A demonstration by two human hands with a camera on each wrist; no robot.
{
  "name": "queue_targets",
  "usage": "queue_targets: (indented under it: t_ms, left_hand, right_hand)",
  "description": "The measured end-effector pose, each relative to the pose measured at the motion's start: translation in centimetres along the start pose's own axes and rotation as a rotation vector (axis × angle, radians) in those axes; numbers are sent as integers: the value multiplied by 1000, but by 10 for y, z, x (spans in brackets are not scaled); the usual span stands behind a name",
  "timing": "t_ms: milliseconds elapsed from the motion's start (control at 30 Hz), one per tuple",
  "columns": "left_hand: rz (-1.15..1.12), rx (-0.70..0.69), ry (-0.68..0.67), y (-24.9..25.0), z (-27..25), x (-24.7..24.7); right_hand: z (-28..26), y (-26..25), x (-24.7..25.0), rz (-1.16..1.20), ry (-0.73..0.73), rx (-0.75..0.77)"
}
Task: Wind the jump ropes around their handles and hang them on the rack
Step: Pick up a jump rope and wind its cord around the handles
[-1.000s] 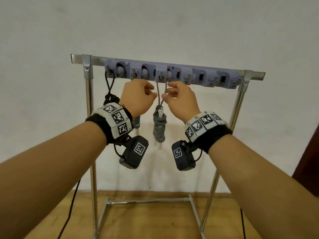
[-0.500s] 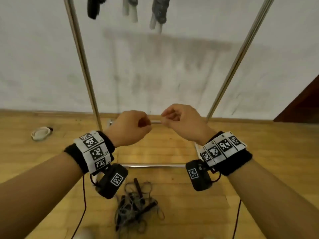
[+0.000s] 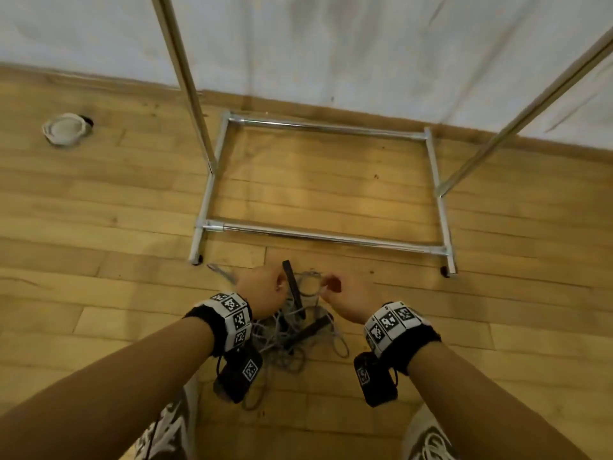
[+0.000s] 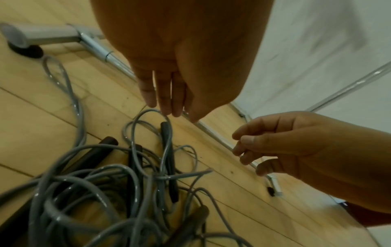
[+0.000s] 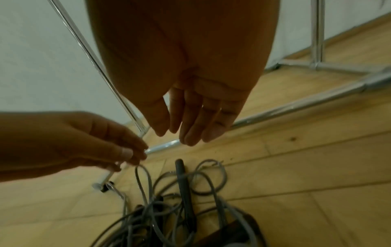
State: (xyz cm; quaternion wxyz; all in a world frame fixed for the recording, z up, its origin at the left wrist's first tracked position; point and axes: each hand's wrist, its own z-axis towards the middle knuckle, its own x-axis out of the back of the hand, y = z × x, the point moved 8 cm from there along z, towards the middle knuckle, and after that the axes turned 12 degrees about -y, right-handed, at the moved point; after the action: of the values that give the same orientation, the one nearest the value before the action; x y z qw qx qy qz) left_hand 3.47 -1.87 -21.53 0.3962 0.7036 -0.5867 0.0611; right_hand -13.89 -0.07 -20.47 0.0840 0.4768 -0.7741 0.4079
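Left hand: we held our left hand (image 4: 169,70) low over the tangle, fingers (image 4: 167,98) straight and close together, tips just at the top of one grey loop; we judged they were not gripping it, only reaching for a strand to lift.
Right hand: our right hand (image 5: 190,93) hung beside it with fingers (image 5: 194,127) straight, side by side and pointing down, holding nothing; in the left wrist view they looked loosely bent, so we took the hand as relaxed.
Jump ropes: the jump ropes (image 3: 292,330) lay heaped on the floor directly under both hands, just in front of the rack's near bar, grey cords looped over and through one another.
Handles: several dark handles (image 3: 293,290) were buried in the heap, one sticking out toward the rack; we thought that one the easiest end to start from.
Why so placed: both hands were lowered together, likely because freeing one rope from the knot needed one hand to hold and one to pull.
Rack: only the chrome base and two uprights of the rack (image 3: 318,235) showed; its hooks were out of view.
Floor: pale wooden floor (image 3: 99,234), planks running across.
Room: a white wall (image 3: 331,44) stood behind the rack, and a small round white object (image 3: 64,129) sat on the floor far left.
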Motion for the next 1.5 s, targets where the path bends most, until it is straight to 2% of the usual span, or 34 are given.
queue_targets:
  t_ms: [133, 333, 533, 733, 867, 933, 1000, 1133, 1300, 1400, 1500]
  left_hand:
    - [9, -34, 36, -19, 49, 2]
    - [154, -76, -133, -27, 104, -6]
    - [341, -82, -221, -23, 114, -9]
    - [341, -99, -191, -6, 81, 16]
    - [334, -19, -36, 6, 42, 58]
    - [226, 29, 44, 12, 20, 83]
    - [87, 31, 118, 24, -4, 102]
    - [-73, -100, 209, 69, -50, 112]
    - [-226, -259, 249, 127, -101, 106]
    - [-155, -320, 261, 157, -131, 105]
    - [56, -348, 296, 182, -159, 113]
  right_hand:
    - [58, 9, -25, -28, -4, -57]
    - [119, 26, -64, -54, -69, -180]
    - [127, 26, -63, -184, -80, -102]
    - [92, 1, -26, -273, 6, 101]
    - [55, -22, 18, -203, 188, 198]
    - [32, -35, 40, -187, 279, 245]
    - [10, -46, 58, -117, 308, 249]
    - [-37, -70, 92, -19, 420, 210]
    - [-101, -93, 130, 104, 575, 173]
    - [-135, -100, 142, 216, 605, 189]
    - [-162, -103, 150, 334, 598, 200]
